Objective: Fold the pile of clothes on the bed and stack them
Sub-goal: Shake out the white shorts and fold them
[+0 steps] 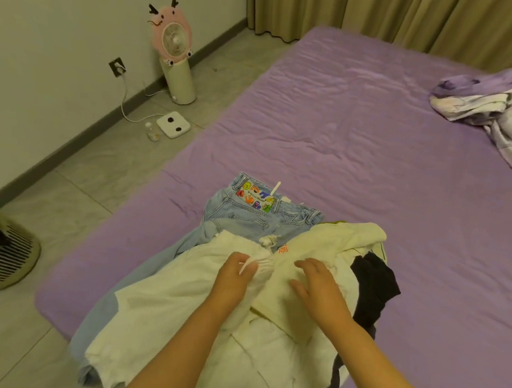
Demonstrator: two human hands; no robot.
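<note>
Head view: I see a soft, crumpled pile (pixel 270 289) at the near left corner of the bed (pixel 363 135), whose purple sheet is wrinkled. My left hand (pixel 236 274) pinches the gathered waistband of white trousers (pixel 159 306) on top. My right hand (pixel 318 284) rests just beside it with fingers loosely spread on cream cloth (pixel 331 241). Faded jeans (pixel 255 215) lie beneath, a black garment (pixel 374 286) at right.

Bedroom corner with low bed, seen from above.
Plain pale wall (pixel 62 18) with dark baseboard meets grey tiled floor (pixel 71 182); olive curtains (pixel 406 17) hang behind the purple-sheeted mattress (pixel 363 135); a pink deer-faced fan (pixel 174 37) stands plugged into a wall socket (pixel 117 67).
</note>
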